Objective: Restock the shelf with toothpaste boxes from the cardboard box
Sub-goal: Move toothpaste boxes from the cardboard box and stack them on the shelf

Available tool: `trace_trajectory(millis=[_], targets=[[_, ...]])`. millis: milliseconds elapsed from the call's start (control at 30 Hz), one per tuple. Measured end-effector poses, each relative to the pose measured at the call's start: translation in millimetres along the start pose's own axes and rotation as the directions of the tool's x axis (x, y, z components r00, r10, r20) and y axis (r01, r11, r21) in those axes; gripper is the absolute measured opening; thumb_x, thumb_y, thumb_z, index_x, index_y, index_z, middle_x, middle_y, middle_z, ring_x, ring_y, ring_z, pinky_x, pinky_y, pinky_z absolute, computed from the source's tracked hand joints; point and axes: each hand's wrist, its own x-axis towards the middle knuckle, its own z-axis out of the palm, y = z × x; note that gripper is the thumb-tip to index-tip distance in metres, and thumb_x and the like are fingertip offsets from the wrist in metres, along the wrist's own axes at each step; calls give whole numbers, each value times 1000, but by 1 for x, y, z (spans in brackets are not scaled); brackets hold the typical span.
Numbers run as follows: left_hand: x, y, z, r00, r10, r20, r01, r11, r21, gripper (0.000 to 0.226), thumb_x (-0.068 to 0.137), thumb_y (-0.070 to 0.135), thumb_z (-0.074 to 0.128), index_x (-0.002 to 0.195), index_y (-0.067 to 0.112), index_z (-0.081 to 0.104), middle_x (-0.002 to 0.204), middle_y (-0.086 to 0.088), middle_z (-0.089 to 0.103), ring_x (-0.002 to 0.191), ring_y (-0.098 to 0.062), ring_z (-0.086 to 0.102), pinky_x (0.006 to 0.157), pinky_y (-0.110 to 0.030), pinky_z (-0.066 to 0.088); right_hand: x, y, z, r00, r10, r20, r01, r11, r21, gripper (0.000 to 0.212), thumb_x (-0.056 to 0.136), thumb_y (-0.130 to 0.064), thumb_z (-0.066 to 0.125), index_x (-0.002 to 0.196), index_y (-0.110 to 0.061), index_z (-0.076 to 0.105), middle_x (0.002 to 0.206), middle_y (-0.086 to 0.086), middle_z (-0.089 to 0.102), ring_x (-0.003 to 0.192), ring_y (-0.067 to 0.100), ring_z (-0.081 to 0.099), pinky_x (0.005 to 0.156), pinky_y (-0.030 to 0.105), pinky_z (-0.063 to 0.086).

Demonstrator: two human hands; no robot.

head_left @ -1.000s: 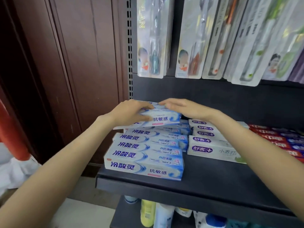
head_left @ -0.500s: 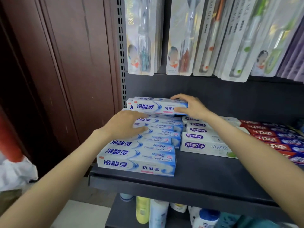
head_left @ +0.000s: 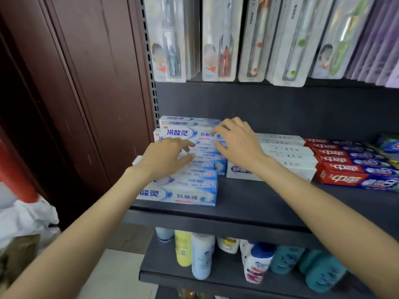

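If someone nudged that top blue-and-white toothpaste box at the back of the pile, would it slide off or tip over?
The top blue-and-white box lies flat on its long side, so it probably slides rather than tips or rolls. Its glossy carton rests on other glossy boxes in the blue-and-white stack, so it likely slips easily. The right hand touches its end; the left hand hovers lower, seemingly squaring things up.

Definitely a shop, personal care aisle by the looks of it. Dark metal retail shelf (head_left: 248, 214) stacked with rows of toothpaste boxes (head_left: 179, 195), red toothpaste boxes (head_left: 354, 178) alongside, packaged toothbrushes (head_left: 218, 39) hanging up top, and shampoo bottles (head_left: 257, 264) on the shelf underneath.
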Motion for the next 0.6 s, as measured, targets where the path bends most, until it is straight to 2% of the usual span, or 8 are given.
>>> trace_trajectory(millis=[67, 167, 233, 300, 400, 467, 533, 600], targets=[[-16, 30, -6, 984, 26, -176, -39, 997, -70, 30, 93, 42, 48, 118, 31, 60, 92, 19, 61, 84, -4, 55, 74, -27, 46, -34, -5, -21, 998, -1, -64, 6, 998, 69, 20, 88, -21, 56, 103, -15, 67, 99, 4, 66, 92, 26, 57, 77, 36, 44], [-50, 83, -1, 878, 131, -460, -198, 975, -100, 25, 90, 36, 47, 97, 26, 69, 69, 17, 57, 64, -6, 54, 60, -26, 46, -97, -10, -55, 987, 10, -161, 1, 998, 69, 20, 86, -22, 51, 94, -17, 68, 84, 0, 69, 78, 23, 64, 64, 32, 50], [-71, 122, 17, 801, 253, -543, -315, 949, -23, 23, 89, 27, 50, 89, 19, 71, 64, 10, 60, 59, -11, 55, 55, -26, 43, -147, -9, -73, 984, -2, -181, 9, 999, 37, 20, 86, -22, 50, 90, -17, 69, 75, -1, 67, 68, 21, 64, 53, 29, 48], [-92, 160, 41, 776, 318, -545, -383, 924, -5, 21, 89, 22, 52, 87, 16, 71, 64, 7, 63, 57, -16, 55, 52, -28, 44, -200, -5, -83, 991, -34, -130, 35, 999, 3, 20, 88, -21, 50, 89, -18, 69, 70, -2, 65, 63, 20, 62, 50, 29, 46], [-124, 212, 91, 842, 298, -450, -388, 914, -120, 19, 89, 21, 53, 88, 15, 71, 68, 6, 65, 59, -16, 57, 54, -29, 46, -285, 8, -82, 998, -34, 57, 31, 999, 43, 19, 88, -23, 49, 87, -19, 68, 69, -3, 63, 63, 19, 62, 49, 30, 48], [-148, 240, 137, 938, 173, -299, -255, 931, -261, 21, 89, 27, 51, 92, 17, 70, 73, 7, 67, 65, -12, 60, 57, -28, 48, -341, 19, -73, 969, 7, 246, -37, 993, 115, 19, 86, -25, 49, 89, -20, 67, 73, -3, 66, 67, 20, 65, 48, 29, 48], [-175, 263, 187, 997, -59, -59, 26, 888, -458, 27, 86, 35, 48, 100, 21, 67, 78, 10, 67, 70, -3, 58, 64, -29, 49, -397, 37, -59, 854, 98, 511, -214, 962, 172, 19, 89, -25, 51, 99, -20, 67, 86, -1, 68, 77, 22, 66, 54, 32, 49], [-201, 282, 235, 948, -247, 199, 317, 764, -562, 33, 80, 35, 50, 106, 21, 64, 84, 11, 67, 76, -7, 61, 71, -29, 49, -453, 58, -39, 650, 174, 740, -392, 911, 130, 22, 93, -24, 52, 111, -20, 64, 100, 0, 67, 89, 22, 64, 65, 33, 48]])
